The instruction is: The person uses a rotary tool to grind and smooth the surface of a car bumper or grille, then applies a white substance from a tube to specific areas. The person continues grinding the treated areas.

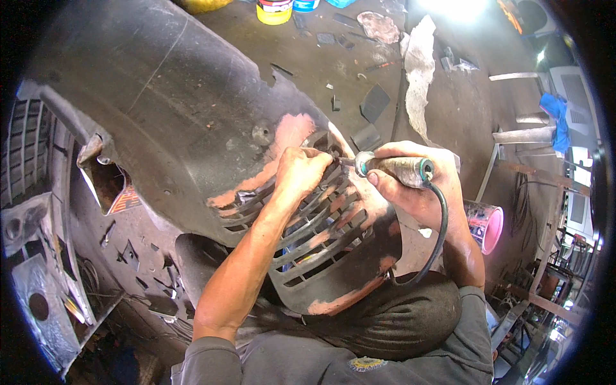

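A large dark plastic vehicle panel [192, 96] with pink filler patches and a slotted grille section [321, 234] lies across my lap. My right hand [417, 186] is wrapped round a corded soldering iron [398, 170] with a worn, rounded handle and a metal collar. Its thin tip points left at the panel's upper edge, above the slots. Right beside that tip, my left hand [301, 170] is closed in a pinch against the panel; what lies between its fingertips is hidden. The black cord [443, 237] loops down from the handle past my right wrist.
Dark plastic offcuts [375, 102] and a torn whitish strip [420, 77] litter the floor ahead. A yellow-and-red tub [274, 11] stands at the far edge. Near my right forearm is a pink-lined bucket [491, 230]. Metal frames and parts [42, 289] crowd the left.
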